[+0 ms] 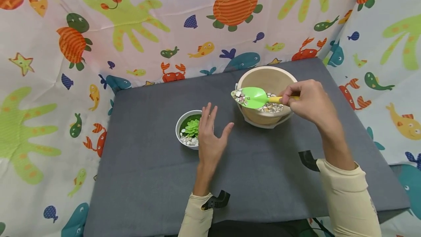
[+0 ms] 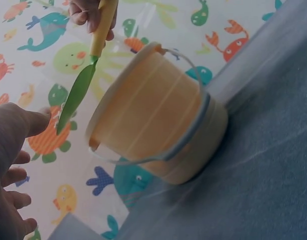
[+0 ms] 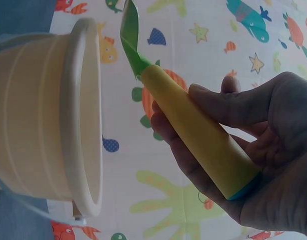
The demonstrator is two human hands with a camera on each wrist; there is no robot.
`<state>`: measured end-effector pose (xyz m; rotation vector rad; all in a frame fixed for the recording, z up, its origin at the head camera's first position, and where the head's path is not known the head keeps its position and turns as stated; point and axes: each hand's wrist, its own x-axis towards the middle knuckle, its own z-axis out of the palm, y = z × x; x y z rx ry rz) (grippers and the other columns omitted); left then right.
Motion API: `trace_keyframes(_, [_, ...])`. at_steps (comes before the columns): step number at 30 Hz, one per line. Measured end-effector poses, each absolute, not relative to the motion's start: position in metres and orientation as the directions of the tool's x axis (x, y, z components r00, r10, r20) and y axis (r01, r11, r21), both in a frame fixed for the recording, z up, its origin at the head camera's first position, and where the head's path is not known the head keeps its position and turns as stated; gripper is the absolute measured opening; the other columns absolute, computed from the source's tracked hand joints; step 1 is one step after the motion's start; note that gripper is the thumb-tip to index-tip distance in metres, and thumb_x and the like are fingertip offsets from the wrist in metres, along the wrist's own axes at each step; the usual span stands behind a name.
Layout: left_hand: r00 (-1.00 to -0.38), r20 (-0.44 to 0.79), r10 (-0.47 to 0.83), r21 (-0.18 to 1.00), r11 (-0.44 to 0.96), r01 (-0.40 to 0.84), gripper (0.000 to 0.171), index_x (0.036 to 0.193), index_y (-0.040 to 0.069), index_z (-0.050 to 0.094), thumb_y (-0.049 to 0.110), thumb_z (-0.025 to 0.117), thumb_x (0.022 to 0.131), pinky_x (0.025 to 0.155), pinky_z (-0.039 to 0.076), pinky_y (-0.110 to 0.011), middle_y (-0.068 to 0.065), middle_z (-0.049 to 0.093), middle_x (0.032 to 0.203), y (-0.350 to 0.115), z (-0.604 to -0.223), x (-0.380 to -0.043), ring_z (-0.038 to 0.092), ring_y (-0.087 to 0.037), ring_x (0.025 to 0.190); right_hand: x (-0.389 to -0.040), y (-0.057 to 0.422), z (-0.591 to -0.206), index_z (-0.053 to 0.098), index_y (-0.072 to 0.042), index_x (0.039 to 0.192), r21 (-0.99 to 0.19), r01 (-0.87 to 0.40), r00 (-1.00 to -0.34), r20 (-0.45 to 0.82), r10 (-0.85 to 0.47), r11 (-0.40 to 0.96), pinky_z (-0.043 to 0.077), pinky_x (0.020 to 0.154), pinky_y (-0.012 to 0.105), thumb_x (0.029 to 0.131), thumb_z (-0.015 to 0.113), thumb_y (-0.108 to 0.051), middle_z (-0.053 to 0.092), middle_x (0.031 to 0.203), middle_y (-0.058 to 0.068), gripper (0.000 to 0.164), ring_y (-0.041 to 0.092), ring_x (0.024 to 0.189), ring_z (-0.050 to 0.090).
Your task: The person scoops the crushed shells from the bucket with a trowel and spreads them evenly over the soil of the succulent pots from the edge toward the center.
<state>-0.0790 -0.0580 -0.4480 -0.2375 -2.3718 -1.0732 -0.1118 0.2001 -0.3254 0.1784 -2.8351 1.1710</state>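
Note:
My right hand (image 1: 310, 101) grips the yellow handle of a small trowel (image 1: 254, 97) above a cream bucket (image 1: 263, 72). The trowel's green blade points left and carries small pebbles (image 1: 241, 97) at its tip. More pebbles (image 1: 271, 108) lie inside the bucket. With fingers spread, my left hand (image 1: 212, 142) is beside a white pot (image 1: 179, 127) and hides its right part. In the pot are a green succulent (image 1: 192, 128) and white stones (image 1: 189, 140). The right wrist view shows thumb and fingers wrapped around the trowel handle (image 3: 198, 135).
A grey cloth (image 1: 141, 178) covers the table. White fabric with printed sea animals (image 1: 138, 65) hangs behind and along both sides. The bucket's white carrying handle (image 2: 188, 145) hangs down against its outside.

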Motion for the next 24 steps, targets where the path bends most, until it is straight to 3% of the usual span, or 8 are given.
trace_keyframes(20, [-0.824, 0.539, -0.174, 0.665, 0.688, 0.29, 0.063, 0.132, 0.011, 0.051, 0.04, 0.07, 0.079, 0.106, 0.027, -0.044, -0.003, 0.037, 0.143, -0.098, -0.453, -0.068, 0.027, -0.02, 0.135, -0.116, 0.167, -0.322, 0.066, -0.004, 0.065, -0.731, -0.196, -0.98, 0.122, -0.158, 0.654, 0.044, 0.051, 0.031, 0.071, 0.062, 0.008, 0.064, 0.075, 0.009, 0.014, 0.023, 0.075, 0.049])
trace_keyframes(24, [-0.817, 0.543, -0.194, 0.673, 0.682, 0.286, 0.063, 0.131, 0.011, 0.051, 0.035, 0.073, 0.077, 0.106, 0.026, -0.045, -0.003, 0.037, 0.143, -0.105, -0.456, -0.066, 0.028, -0.025, 0.134, -0.117, 0.159, -0.323, 0.065, -0.005, 0.062, -0.742, -0.22, -0.974, 0.135, -0.18, 0.634, 0.047, 0.055, 0.031, 0.069, 0.06, 0.01, 0.063, 0.072, 0.009, 0.017, 0.023, 0.074, 0.053])
